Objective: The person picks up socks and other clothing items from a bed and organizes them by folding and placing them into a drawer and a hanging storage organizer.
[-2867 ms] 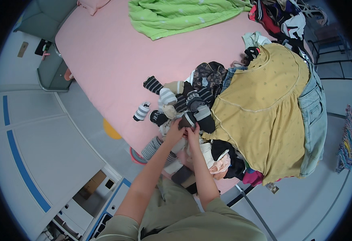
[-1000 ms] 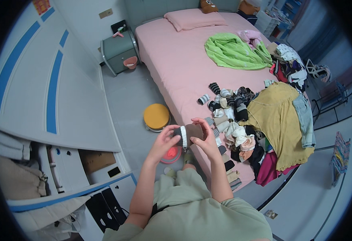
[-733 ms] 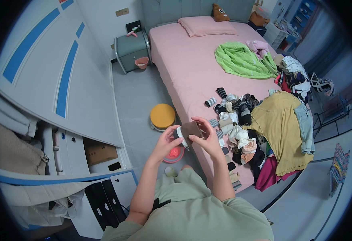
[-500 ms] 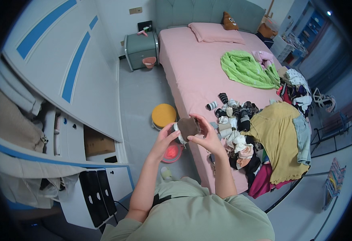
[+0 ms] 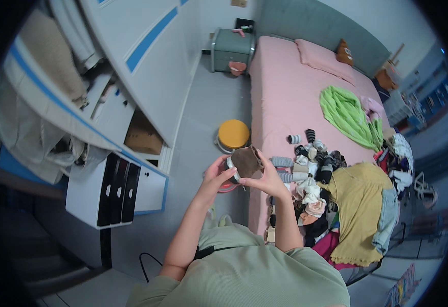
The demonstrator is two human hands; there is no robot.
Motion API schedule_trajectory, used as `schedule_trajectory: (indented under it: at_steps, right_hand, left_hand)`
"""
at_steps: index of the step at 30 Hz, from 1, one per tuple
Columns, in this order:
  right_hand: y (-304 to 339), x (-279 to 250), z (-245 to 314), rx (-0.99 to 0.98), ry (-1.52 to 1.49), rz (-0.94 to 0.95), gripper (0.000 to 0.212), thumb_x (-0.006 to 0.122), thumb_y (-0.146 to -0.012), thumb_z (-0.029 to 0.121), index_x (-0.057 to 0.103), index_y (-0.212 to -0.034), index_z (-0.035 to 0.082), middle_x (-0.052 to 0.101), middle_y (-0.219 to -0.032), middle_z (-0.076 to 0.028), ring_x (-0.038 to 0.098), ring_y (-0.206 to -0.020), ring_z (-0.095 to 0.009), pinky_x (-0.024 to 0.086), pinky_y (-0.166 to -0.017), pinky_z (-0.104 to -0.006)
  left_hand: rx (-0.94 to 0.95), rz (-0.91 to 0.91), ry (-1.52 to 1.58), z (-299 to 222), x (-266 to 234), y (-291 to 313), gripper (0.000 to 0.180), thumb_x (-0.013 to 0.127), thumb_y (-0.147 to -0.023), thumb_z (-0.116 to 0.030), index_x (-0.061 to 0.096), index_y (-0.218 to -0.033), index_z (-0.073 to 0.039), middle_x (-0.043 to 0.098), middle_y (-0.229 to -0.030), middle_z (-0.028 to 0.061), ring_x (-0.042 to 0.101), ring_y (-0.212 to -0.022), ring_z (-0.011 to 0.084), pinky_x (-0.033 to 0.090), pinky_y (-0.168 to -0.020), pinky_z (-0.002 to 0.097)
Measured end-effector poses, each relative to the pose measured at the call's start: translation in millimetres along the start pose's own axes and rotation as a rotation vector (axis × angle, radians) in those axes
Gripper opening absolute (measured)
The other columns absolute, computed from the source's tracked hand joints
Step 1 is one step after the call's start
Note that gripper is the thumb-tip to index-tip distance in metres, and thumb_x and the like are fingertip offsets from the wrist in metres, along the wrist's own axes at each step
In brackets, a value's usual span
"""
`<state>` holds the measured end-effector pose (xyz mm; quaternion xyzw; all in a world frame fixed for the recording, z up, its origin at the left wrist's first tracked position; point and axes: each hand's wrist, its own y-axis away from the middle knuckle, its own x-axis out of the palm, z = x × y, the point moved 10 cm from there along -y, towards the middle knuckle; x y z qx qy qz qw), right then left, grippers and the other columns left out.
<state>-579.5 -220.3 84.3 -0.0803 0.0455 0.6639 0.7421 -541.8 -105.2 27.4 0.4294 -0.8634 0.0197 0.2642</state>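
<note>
A small brown cloth bundle (image 5: 246,162) with a white edge is held up in front of me between both hands. It looks like rolled-up clothing, perhaps socks, though its exact kind does not show. My left hand (image 5: 215,176) closes on its white-edged left side. My right hand (image 5: 271,181) grips the right side, thumb pressed to the front. Just right of my hands, a heap of rolled socks (image 5: 300,169) and white and peach cloth pieces (image 5: 310,197) lies on the pink bed (image 5: 280,82).
On the bed are a yellow dress (image 5: 362,210), light blue denim (image 5: 387,215) and a green blanket (image 5: 344,110). A yellow-topped round stool (image 5: 233,134) stands beside the bed. Left is an opened wardrobe (image 5: 152,66) with a white drawer unit (image 5: 88,192). A green nightstand (image 5: 230,50) stands farther off.
My view has turned left, so the bed and stool sit farther right in the picture. Both hands keep hold of the brown bundle, which is slightly turned.
</note>
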Motion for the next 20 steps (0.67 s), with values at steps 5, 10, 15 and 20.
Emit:
schedule_trajectory:
  at_steps: [5,10,15,20]
  right_hand:
    - [-7,44,-3,-0.023,-0.103,0.115,0.072,0.08,-0.059,0.022,0.047,-0.119,-0.001,0.056,-0.11,-0.01,0.052,-0.104,-0.019,0.039,-0.093,-0.032]
    - [-11,90,17,-0.069,-0.145,0.151,0.062,0.079,-0.058,0.018,0.053,-0.11,-0.001,0.059,-0.102,-0.009,0.056,-0.095,-0.017,0.043,-0.087,-0.0306]
    - [-17,129,28,-0.134,-0.15,0.155,0.059,0.079,-0.057,0.014,0.053,-0.109,-0.002,0.061,-0.097,-0.009,0.059,-0.089,-0.015,0.046,-0.083,-0.0294]
    - [-26,176,37,-0.145,-0.164,0.186,0.059,0.078,-0.059,0.012,0.053,-0.11,-0.002,0.06,-0.101,-0.008,0.058,-0.091,-0.015,0.046,-0.083,-0.0292]
  left_hand:
    - [0.042,-0.131,0.028,-18,-24,41,0.042,0.061,-0.085,-0.019,0.047,-0.12,-0.002,0.057,-0.104,0.0036,0.055,-0.095,0.0096,0.045,-0.083,0.0251]
    - [0.185,-0.23,-0.068,-40,-55,73,0.039,0.059,-0.087,-0.02,0.048,-0.12,-0.001,0.057,-0.105,0.0033,0.054,-0.095,0.0091,0.044,-0.082,0.0241]
    - [0.255,-0.233,-0.173,-58,-86,96,0.039,0.054,-0.09,-0.021,0.048,-0.122,0.0,0.058,-0.106,0.0031,0.053,-0.094,0.0072,0.042,-0.081,0.0237]
    - [0.281,-0.224,-0.213,-76,-126,115,0.044,0.054,-0.09,-0.024,0.046,-0.126,0.0,0.058,-0.108,0.0027,0.052,-0.094,0.0067,0.041,-0.082,0.0227]
